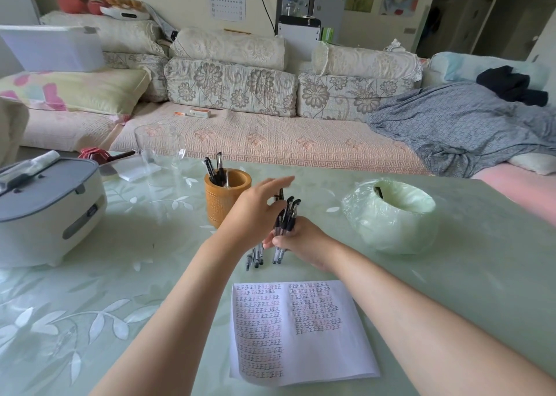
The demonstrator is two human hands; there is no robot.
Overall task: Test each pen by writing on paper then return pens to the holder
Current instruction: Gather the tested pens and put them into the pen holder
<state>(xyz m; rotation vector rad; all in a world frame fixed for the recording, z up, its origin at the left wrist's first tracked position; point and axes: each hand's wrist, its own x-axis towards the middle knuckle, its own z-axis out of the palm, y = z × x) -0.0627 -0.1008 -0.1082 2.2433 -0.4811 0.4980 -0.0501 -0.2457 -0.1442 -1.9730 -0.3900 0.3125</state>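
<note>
- Nearest the camera, an open sheet of paper [302, 331] lies flat on the pale green table [120, 275], both halves filled with rows of small written marks too fine to read; both forearms enter from the bottom edge, cut off below the elbow.
- Just beyond the paper, the right hand [301, 242] is wrapped around a bundle of pens [285, 224], caps up and tips down by the tabletop; the fist hides their middles, so the count is unclear.
- The left hand [255, 212] hovers beside the bundle, fingers spread and extended, gripping nothing visible; it covers part of the pens.
- Behind the hands stands the wooden holder [224, 197], a few dark pens upright inside; its right side is masked by the left hand.
- Right, a crumpled plastic bag [391, 218]; left, a grey-lidded white box [45, 206], partly out of frame; behind, a clear glass [159, 152], faint against the sofa [270, 137].
</note>
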